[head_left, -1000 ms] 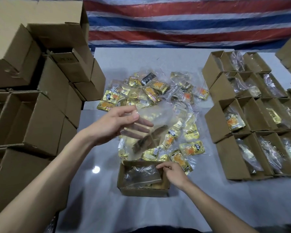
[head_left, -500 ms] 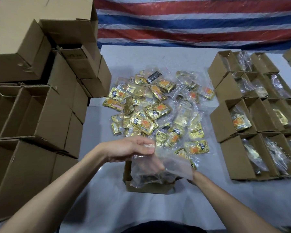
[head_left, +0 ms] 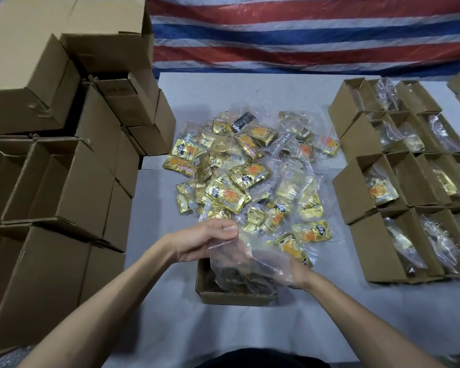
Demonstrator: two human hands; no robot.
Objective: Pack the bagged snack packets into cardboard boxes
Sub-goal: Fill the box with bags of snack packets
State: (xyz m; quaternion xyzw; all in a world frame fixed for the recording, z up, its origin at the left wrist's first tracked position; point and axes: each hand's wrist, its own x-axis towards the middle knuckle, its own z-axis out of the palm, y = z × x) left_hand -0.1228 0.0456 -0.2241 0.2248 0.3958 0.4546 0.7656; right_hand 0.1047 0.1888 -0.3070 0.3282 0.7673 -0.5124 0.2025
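The worktop (head_left: 170, 330) has a pale grey cover. Behind it hangs a tarp (head_left: 303, 35) with red, white and blue stripes. On the left side stand stacked cardboard boxes (head_left: 51, 181), some of them with open flaps. On the right side is a block of open boxes (head_left: 356, 181) in rows, and a clear bag lies inside many of them. In the middle of the worktop lies a loose pile of snack packets (head_left: 250, 176), mostly gold and yellow with orange pictures, many in clear plastic.

Near the person stands a small open box (head_left: 234, 298). Just above it is the clear bag (head_left: 246, 264), thin and wrinkled, with dark pieces in its lower part, which reaches down into the box. The left hand (head_left: 199, 243) has its grip closed on the upper edge of the bag, pinched between thumb and fingers. The right hand (head_left: 298, 274) is at the right side of the bag, partly behind the plastic; I cannot tell how its grip stands.
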